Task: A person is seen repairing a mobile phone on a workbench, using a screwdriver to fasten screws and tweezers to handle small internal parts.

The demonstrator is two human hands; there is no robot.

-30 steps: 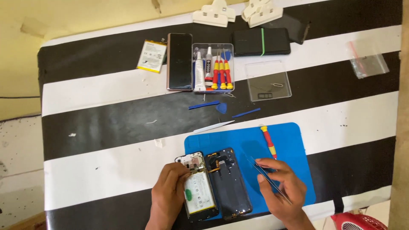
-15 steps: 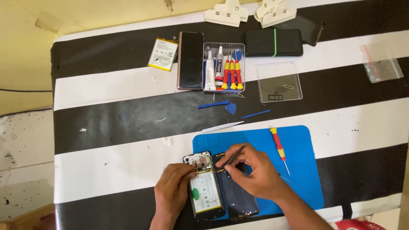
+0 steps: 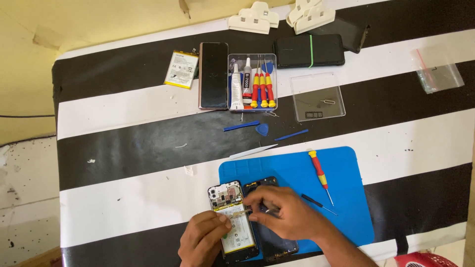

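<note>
Phone (image 3: 232, 217) opened, under both hands' fingers (image 3: 255, 198)

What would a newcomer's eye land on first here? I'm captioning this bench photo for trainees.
First, the opened phone at the near edge of the blue work mat, its insides bared, with the left hand steadying it and the right hand working a thin tool over it. Next, the red-and-yellow screwdriver lying on the mat, and the clear tool tray farther back on the black-and-white striped table.
</note>
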